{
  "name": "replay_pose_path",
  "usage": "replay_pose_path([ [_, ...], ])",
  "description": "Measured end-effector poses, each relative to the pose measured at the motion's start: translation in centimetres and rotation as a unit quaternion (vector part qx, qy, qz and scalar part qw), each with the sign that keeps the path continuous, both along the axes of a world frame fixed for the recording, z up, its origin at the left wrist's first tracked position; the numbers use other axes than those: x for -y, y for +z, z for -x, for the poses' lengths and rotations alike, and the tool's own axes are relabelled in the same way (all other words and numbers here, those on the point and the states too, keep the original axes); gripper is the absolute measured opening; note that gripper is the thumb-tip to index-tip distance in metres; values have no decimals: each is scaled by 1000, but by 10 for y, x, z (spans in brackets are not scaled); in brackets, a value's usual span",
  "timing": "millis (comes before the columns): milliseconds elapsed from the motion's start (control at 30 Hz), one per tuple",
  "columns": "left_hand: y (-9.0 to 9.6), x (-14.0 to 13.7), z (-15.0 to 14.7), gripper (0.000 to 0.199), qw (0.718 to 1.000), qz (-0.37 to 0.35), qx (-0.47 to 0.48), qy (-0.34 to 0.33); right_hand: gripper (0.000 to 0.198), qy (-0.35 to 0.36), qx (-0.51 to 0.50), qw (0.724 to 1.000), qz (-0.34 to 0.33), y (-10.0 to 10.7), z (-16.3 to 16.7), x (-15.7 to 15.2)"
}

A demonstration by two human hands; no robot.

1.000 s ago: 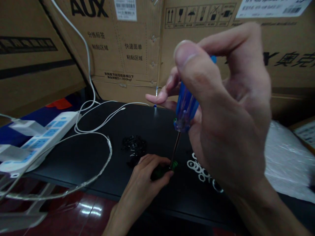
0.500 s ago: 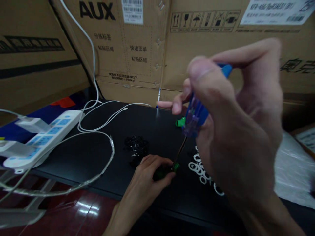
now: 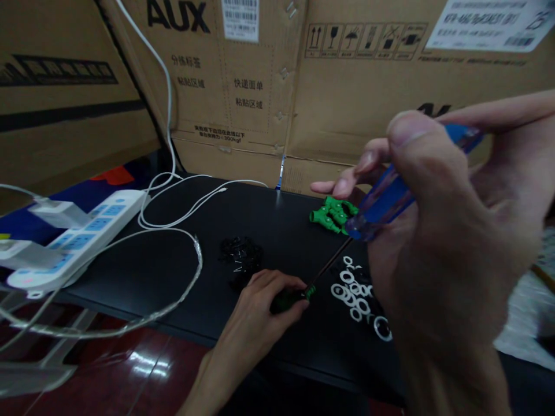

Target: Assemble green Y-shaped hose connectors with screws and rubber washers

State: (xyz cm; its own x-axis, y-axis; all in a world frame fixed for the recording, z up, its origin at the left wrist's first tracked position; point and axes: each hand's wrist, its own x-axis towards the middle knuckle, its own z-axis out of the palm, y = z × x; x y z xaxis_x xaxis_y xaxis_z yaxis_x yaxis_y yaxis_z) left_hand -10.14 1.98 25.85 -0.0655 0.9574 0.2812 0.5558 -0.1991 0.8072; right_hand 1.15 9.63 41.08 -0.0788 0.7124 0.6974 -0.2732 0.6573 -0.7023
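My right hand [image 3: 451, 231] is closed around the blue, clear-tinted handle of a screwdriver [image 3: 385, 196]. Its thin dark shaft slants down to the left. The tip meets a small green threaded fitting [image 3: 310, 291], which my left hand [image 3: 264, 312] pinches against the black table. My left fingers cover most of that fitting. Behind the screwdriver lies a cluster of green plastic fittings [image 3: 332, 214]. White rings [image 3: 355, 289] are scattered to the right of my left hand. A pile of small black parts [image 3: 240, 254] sits just beyond its knuckles.
A white power strip [image 3: 82, 242] with plugged-in adapters stands at the left. White cables [image 3: 186, 216] loop across the black table [image 3: 173, 283]. Cardboard boxes [image 3: 243, 115] wall off the back and left. Clear plastic wrap [image 3: 524, 323] lies at the right.
My right hand and the screwdriver handle have swung right and tilted lower, uncovering more green fittings and rings. My left hand keeps its pinch on the fitting.
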Motion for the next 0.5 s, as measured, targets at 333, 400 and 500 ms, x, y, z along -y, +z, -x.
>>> replay_pose_path([
  [333, -3, 1, 1, 18, 1000, 2, -8, -2, 19, 35, -39, 996, 73, 0, 3, 1],
  [400, -4, 0, 1, 19, 1000, -3, -13, -3, 17, 32, -60, 995, 66, -1, 5, 1],
  [500, -4, -1, 1, 19, 1000, -7, -20, -2, 33, 49, -66, 994, 67, -3, 7, 1],
])
